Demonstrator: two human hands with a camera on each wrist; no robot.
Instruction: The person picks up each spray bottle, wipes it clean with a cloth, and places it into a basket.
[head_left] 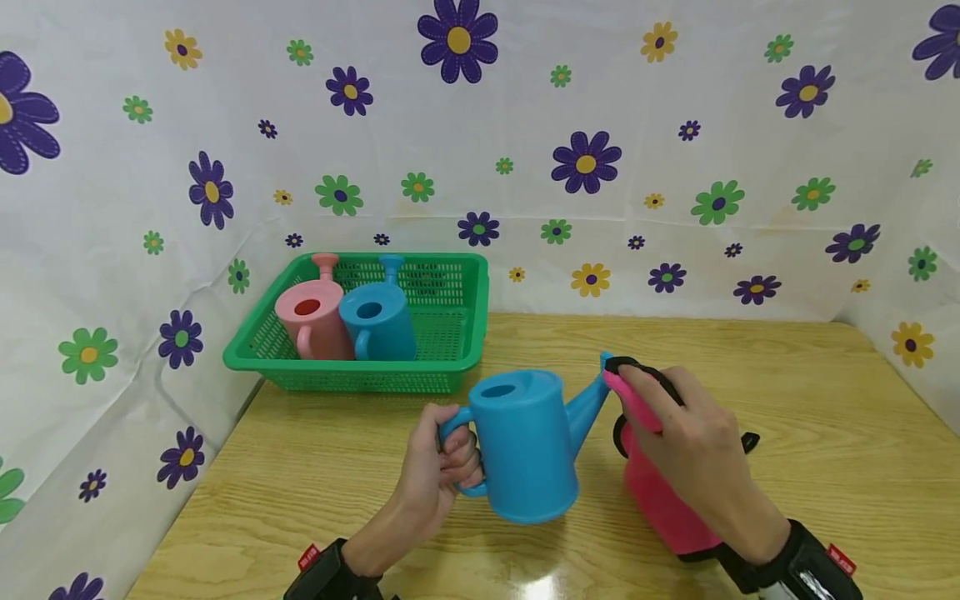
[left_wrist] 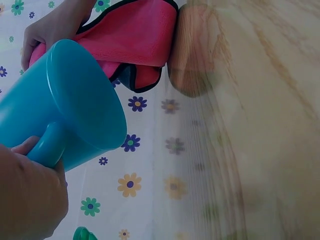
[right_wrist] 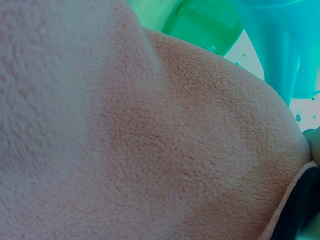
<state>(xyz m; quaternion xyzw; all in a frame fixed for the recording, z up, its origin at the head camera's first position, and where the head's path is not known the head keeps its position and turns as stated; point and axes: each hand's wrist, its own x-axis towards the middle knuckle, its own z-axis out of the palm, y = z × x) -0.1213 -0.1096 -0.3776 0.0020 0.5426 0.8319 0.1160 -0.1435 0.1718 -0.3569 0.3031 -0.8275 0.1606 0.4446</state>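
Observation:
A blue watering can [head_left: 525, 450] is held off the table, nearly upright, its spout pointing right. My left hand [head_left: 438, 467] grips it by the handle, fingers curled round. My right hand [head_left: 686, 446] holds a pink cloth [head_left: 660, 492] with black edging against the tip of the spout; the cloth hangs down below the hand. In the left wrist view the can's base [left_wrist: 90, 95] faces the camera, with the cloth [left_wrist: 135, 35] behind it. Pink fabric [right_wrist: 165, 135] fills most of the right wrist view, and the spout [right_wrist: 280, 65] shows past its edge.
A green basket [head_left: 360, 379] stands at the back left of the wooden table [head_left: 810, 400]. Inside it are a pink watering can [head_left: 318, 312] and another blue one [head_left: 382, 321]. Behind the table hangs a white flower-patterned sheet [head_left: 525, 117], which also runs along the left side.

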